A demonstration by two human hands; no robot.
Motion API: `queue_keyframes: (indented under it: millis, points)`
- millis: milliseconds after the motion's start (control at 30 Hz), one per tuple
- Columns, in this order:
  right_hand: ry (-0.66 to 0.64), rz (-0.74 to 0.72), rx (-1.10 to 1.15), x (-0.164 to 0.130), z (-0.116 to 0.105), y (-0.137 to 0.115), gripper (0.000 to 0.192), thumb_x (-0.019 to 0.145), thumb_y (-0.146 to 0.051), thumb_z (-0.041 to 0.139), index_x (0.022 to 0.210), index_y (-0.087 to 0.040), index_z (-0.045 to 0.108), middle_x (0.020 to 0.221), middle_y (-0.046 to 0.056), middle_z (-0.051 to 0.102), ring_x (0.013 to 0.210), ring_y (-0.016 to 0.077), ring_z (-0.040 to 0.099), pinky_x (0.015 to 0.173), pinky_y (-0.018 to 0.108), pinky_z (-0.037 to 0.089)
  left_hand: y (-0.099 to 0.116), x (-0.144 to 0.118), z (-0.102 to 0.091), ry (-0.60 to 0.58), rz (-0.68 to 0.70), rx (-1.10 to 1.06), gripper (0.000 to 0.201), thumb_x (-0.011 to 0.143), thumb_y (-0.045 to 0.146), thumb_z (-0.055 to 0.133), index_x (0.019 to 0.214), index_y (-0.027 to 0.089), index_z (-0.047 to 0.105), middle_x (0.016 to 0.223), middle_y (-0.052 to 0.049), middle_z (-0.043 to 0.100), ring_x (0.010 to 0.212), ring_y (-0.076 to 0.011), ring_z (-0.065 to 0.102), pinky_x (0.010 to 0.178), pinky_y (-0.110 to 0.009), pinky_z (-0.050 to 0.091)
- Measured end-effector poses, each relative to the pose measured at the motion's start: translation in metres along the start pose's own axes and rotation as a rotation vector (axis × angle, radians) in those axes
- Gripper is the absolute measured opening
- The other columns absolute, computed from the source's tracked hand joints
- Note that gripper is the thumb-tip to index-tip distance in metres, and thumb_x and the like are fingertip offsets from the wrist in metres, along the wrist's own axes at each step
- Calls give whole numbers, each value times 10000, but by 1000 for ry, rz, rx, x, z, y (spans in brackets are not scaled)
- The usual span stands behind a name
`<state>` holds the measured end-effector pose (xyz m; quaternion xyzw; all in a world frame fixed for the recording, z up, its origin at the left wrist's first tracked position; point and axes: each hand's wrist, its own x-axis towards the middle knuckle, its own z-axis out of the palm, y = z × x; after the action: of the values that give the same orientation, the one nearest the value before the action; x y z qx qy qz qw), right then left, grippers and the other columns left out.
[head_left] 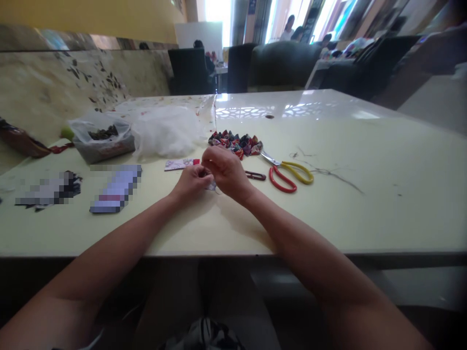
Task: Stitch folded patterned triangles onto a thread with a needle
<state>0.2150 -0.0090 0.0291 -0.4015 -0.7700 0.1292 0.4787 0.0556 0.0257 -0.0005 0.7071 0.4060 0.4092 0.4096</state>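
Left hand (192,181) and right hand (226,171) pinch a small fabric piece (212,186), mostly hidden between both grips, above the tabletop (365,204).

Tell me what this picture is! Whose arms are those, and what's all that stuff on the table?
The camera sits on a person's head, looking down, so the arms are theirs. Both hands meet over the pale glossy table. The left hand and the right hand pinch a tiny pale scrap of cloth, mostly hidden. Behind them lies a heap of small colourful folded fabric pieces. To the right are scissors with red and yellow handles and small dark red snips. To the left are white fluffy stuffing and a clear plastic bag of dark bits.
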Motion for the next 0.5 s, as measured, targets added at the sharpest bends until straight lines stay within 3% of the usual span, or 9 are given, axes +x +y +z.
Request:
queue_keyframes:
  millis: [100,167,267,500]
  points:
    - [31,157,365,2,-7,5,207,1056,-401,504,901,-264,510,783,8,566,763,173,552,710,329,490,0,0,-1,26,-52,-137,176,684,323,803,678,172,712,653,-7,660,609,-128,543,605,-267,418]
    - [56,225,497,4,-14,14,289,1054,-558,500,984,-280,536,734,-14,528,682,156,533,651,319,502,0,2,-3,69,-96,-241,202,669,340,837,715,174,733,690,-19,693,619,-126,573,616,-266,446]
    - [152,259,491,10,-28,28,346,1036,-632,517,1083,-295,578,718,-24,483,639,140,509,620,313,513,-1,4,-6,114,-156,-334,232,609,319,880,723,173,741,740,-42,735,634,-132,615,624,-272,488]
    - [444,289,353,21,-62,69,301,1033,-575,570,1140,-300,628,717,-16,487,657,134,533,662,323,547,-2,8,-10,160,-220,-408,271,544,280,891,702,166,703,791,-52,758,653,-130,643,612,-263,507]
